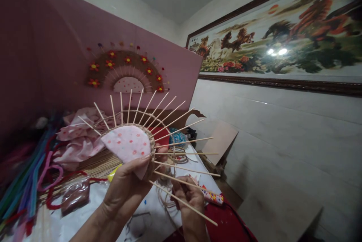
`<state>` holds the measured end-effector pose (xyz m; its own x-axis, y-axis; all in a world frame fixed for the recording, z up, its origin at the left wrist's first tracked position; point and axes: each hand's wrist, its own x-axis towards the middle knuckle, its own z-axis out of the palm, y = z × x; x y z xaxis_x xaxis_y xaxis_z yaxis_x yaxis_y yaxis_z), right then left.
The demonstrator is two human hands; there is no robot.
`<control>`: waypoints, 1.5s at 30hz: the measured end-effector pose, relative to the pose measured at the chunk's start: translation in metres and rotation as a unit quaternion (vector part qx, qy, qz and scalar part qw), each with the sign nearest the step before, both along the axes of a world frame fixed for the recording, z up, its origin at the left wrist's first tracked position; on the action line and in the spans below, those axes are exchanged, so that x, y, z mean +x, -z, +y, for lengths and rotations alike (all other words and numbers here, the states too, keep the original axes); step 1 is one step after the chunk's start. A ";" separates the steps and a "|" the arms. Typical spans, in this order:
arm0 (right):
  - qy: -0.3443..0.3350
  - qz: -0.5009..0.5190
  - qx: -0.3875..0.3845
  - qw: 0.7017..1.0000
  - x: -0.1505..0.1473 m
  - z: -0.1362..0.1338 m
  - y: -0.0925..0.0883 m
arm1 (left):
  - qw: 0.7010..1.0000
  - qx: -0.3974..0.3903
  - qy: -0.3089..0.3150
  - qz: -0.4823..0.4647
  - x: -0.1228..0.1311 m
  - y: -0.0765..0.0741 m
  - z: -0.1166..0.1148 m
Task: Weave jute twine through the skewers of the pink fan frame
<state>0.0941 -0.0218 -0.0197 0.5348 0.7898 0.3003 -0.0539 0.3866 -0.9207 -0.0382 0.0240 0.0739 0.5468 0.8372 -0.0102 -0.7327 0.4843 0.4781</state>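
Observation:
My left hand is raised over the table and grips a half-round craft piece. The piece has a pink dotted fabric centre, a woven tan rim and several thin wooden sticks fanning outward. My right hand is just below and to the right of it, fingers pinched on a thin tan cord that loops down toward the table. A patterned tube-shaped object lies right by the right hand.
A finished fan-shaped piece with red flowers hangs on the pink board. Pink fabric, coloured pipe cleaners, a bundle of sticks and a bag crowd the table's left. A framed horse picture hangs on the right wall.

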 end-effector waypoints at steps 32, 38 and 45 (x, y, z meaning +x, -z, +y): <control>0.113 0.002 0.028 0.993 0.035 0.003 -0.012 | 0.992 0.119 0.027 0.044 0.002 0.011 0.009; 0.144 -0.037 0.018 0.989 0.051 0.007 -0.019 | 0.989 0.122 0.052 0.060 0.004 0.007 0.005; 0.062 -0.199 -0.039 0.977 0.063 -0.003 -0.012 | 0.988 0.131 0.048 0.066 0.007 0.006 0.007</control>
<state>0.1569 -0.0245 -0.0073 0.4815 0.7552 0.4447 0.3567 0.2946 -0.8866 -0.0312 0.0314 0.0677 0.6319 0.7652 0.1230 -0.6119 0.3952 0.6851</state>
